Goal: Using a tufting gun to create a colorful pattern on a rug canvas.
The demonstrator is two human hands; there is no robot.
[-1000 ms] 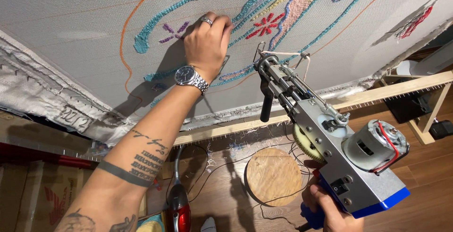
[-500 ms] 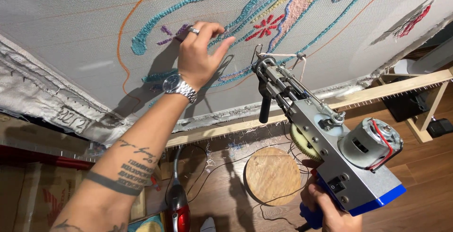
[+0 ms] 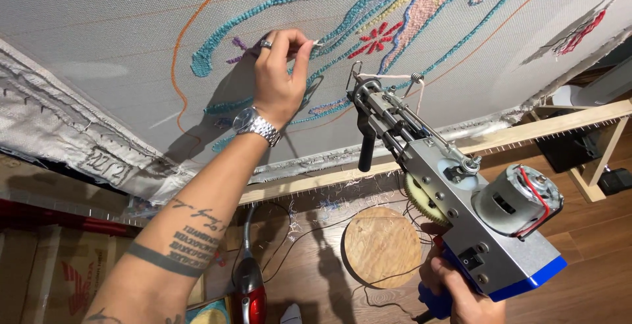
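My left hand [image 3: 280, 77] is raised against the stretched grey tufting cloth [image 3: 118, 27], with thumb and forefinger pinched on a short pale strand of yarn [image 3: 315, 43]. It wears a ring and a metal wristwatch [image 3: 255, 125]. My right hand [image 3: 457, 291] grips the blue handle of a silver tufting gun [image 3: 461, 212], whose needle end points at the cloth near teal tufted lines [image 3: 355, 11]. A pinkish yarn runs through the gun's wire guide [image 3: 411, 80]. Red, purple and yellow tufted shapes lie around the hands.
A wooden frame bar [image 3: 526, 130] with tack strips runs under the cloth. Below on the wooden floor stand a round wooden stool top [image 3: 382, 245] and a red upright vacuum [image 3: 250, 284], with a thin black cable trailing. Cardboard boxes [image 3: 39, 278] sit at lower left.
My left hand has lifted off the cloth where it lay flat and moved up, its fingers now pinching a strand of yarn. The tufting gun has stayed nearly in place.
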